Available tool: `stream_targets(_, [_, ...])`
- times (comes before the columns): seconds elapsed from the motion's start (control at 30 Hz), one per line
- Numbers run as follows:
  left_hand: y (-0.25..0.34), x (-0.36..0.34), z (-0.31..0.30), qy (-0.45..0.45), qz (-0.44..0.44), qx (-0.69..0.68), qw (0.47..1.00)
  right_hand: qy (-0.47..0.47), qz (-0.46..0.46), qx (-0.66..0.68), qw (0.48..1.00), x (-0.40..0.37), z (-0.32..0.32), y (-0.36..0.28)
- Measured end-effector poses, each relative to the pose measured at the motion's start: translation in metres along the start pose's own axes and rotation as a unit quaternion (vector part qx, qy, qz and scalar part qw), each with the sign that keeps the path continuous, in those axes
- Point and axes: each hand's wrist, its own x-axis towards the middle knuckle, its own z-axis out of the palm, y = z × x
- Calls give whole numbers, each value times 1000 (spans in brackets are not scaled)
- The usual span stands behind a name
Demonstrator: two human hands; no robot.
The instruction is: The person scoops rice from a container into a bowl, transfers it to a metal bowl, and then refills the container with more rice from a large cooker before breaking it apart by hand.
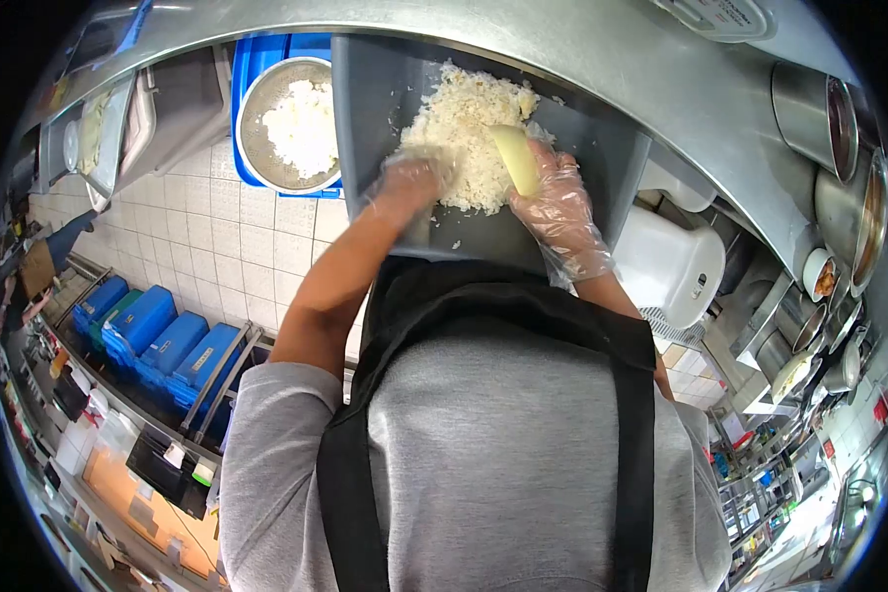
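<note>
Cooked white rice [474,109] with some browned bits lies heaped in a deep grey tub [365,89]. My left hand [414,183], in a clear plastic glove, is at the left edge of the rice. Motion smears its fingers, so I cannot see whether they hold anything. On the other side of the heap, my right hand [564,212], also gloved, grips a pale yellow flat paddle [514,158]. The paddle slants over the right side of the rice, and part of it is hidden by the hand.
Left of the tub, a round metal bowl [250,128] of white rice sits in a blue crate [250,59]. A steel counter [582,49] runs along the far side. A white container [666,261] stands at right. Blue lidded bins [173,345] line the lower left.
</note>
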Motion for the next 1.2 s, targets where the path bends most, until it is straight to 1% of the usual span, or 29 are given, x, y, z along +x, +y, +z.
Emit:
stream_targets(0.07, [37,-11,-27,-64,-24,152,986,7,-14,26,1000,3,5,6])
stream_targets(0.13, [21,-11,-13,-17,32,221,975,-6,-45,56,997,11,9,16])
stream_targets(0.17, [11,-12,-3,6,57,254,966,-15,-31,63,997,12,9,15])
stream_targets(0.2, [22,-16,-14,44,1,161,986,-25,-19,70,997,14,6,8])
stream_targets(0.23, [45,-25,-37,81,-55,67,993,-35,-7,78,996,15,3,0])
stream_targets(0.3, [40,-23,-35,100,-114,-15,988,-40,-5,68,997,16,0,-13])
stream_targets(0.33, [12,-3,-8,84,-118,-3,989,-40,-3,63,997,17,-1,-16])
stream_targets(0.37, [5,9,10,199,-100,-25,975,-33,-4,63,997,17,3,-14])
stream_targets(0.4, [-2,22,29,309,-75,-42,947,-27,-4,62,998,18,10,-9])
stream_targets(0.47, [2,29,17,195,-185,-100,958,-31,-5,68,997,16,15,-3])
stream_targets(0.5, [2,33,10,138,-239,-127,953,-37,-9,76,996,17,15,-4])
stream_targets(0.53, [-10,40,19,88,-184,-33,979,-41,-15,86,995,20,14,-6])
stream_targets(0.57, [-30,48,38,36,-124,64,990,-59,-3,96,994,21,11,-11])
stream_targets(0.63, [-25,40,27,-20,-132,-108,985,-95,25,117,988,21,3,-22])
stream_targets(0.67, [-14,28,21,-23,-190,-368,910,-86,23,120,989,22,7,-20])
stream_targets(0.7, [8,13,7,-19,-212,-503,838,-78,22,123,989,22,15,-16])
stream_targets(0.73, [30,-2,-8,-9,-237,-623,745,-71,21,126,989,20,21,-13])
stream_targets(0.77, [57,-12,-21,10,-238,-646,725,-68,16,134,989,20,23,-11])
stream_targets(0.8, [71,-16,-27,29,-238,-668,705,-64,11,142,988,20,24,-11])
stream_targets(0.9, [73,-22,-21,-14,-152,-834,531,-62,2,179,982,16,21,-5])
stream_targets(0.93, [64,-16,8,44,-100,-778,619,-64,-5,195,979,15,19,-5])
stream_targets(0.97, [47,-4,56,107,-48,-707,698,-70,-3,234,970,13,13,-10])
stream_targets(1.03, [45,-1,51,190,-59,-547,813,-88,-2,310,947,1,-3,-30])
stream_targets(1.07, [70,-16,3,207,-117,-470,850,-74,-3,334,940,-3,-10,-47])
stream_targets(1.1, [90,-32,-34,219,-176,-391,876,-60,-2,356,933,-8,-19,-67])
stream_targets(1.13, [94,-42,-46,236,-189,-455,837,-43,1,378,925,-11,-29,-87])
stream_targets(1.2, [90,-53,-63,363,-111,-483,789,-46,-23,383,922,-14,-54,-131])
